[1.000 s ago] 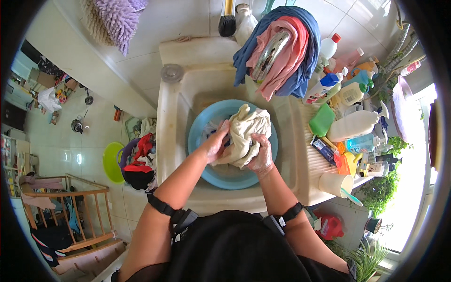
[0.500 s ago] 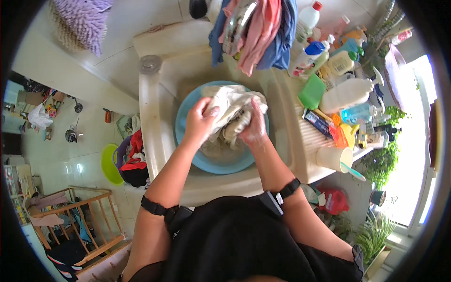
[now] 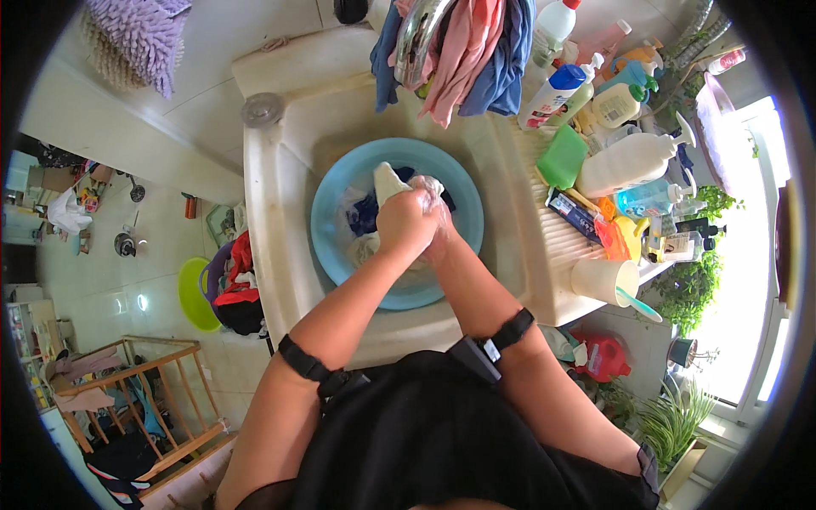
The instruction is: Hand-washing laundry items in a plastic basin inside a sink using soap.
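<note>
A light blue basin stands in the beige sink. Over it my left hand is closed round a whitish wet cloth, one end of which sticks out above the fingers. Pressed close beside it, my right hand is closed on the same bunched cloth, with suds on its skin. Most of the cloth is hidden inside the two hands. Lower in the basin lie dark blue fabric and other pale fabric.
Pink and blue garments hang over the tap at the far side. To the right, the ribbed ledge holds several bottles, a green block and a cream cup. Laundry fills a purple basket at the left.
My hands have come together and bunched the spread-out cloth into a tight bundle. Dark blue fabric now shows in the basin beneath them.
</note>
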Demonstrator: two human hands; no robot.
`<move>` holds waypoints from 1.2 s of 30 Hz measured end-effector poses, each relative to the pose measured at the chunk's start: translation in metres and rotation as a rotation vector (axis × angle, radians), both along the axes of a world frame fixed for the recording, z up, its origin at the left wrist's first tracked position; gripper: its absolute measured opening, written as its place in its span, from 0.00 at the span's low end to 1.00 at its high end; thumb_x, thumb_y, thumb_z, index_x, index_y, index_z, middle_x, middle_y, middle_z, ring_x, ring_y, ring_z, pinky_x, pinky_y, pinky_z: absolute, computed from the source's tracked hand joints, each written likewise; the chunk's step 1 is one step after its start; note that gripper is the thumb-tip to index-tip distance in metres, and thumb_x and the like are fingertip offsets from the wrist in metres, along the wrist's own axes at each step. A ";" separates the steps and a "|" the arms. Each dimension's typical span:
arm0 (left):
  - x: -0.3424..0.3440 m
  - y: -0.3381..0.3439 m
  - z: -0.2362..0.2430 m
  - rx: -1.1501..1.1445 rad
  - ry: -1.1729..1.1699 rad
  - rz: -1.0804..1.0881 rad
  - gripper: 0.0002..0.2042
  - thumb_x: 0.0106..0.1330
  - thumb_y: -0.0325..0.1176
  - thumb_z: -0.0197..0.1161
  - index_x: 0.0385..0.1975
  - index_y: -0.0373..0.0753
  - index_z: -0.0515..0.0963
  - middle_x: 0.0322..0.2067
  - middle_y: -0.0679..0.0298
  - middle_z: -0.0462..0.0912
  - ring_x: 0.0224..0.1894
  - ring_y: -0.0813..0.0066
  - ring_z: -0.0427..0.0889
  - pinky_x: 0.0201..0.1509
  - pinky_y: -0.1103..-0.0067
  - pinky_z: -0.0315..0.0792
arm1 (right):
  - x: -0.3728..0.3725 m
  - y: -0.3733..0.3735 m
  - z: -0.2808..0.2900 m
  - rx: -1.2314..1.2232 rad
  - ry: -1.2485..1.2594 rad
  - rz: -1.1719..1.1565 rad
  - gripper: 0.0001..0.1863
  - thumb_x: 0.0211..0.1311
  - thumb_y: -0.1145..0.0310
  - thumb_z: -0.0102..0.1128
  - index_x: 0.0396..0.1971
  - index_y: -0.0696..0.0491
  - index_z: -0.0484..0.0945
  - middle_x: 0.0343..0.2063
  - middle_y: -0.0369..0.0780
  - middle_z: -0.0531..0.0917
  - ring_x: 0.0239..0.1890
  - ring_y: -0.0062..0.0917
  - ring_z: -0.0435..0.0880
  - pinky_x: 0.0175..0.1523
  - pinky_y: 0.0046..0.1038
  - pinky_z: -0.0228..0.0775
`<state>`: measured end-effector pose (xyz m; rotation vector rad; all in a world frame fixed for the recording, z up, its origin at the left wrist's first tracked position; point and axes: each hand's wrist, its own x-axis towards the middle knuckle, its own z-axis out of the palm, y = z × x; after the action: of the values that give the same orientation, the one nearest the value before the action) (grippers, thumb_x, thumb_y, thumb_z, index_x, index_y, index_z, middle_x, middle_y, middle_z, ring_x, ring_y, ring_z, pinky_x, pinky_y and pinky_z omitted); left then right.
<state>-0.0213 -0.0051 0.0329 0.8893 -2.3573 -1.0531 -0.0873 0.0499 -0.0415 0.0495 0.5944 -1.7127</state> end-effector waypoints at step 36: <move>0.039 0.017 -0.003 -0.271 0.145 -0.175 0.09 0.46 0.38 0.64 0.18 0.40 0.73 0.17 0.57 0.75 0.19 0.58 0.74 0.23 0.68 0.67 | 0.011 0.000 -0.009 0.046 -0.121 -0.057 0.14 0.58 0.60 0.47 0.37 0.54 0.69 0.30 0.42 0.76 0.30 0.32 0.77 0.35 0.31 0.72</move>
<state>0.0181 0.0123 0.0300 0.5001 -2.4116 -0.8037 -0.0760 0.0494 -0.0504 0.2025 0.5469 -1.7375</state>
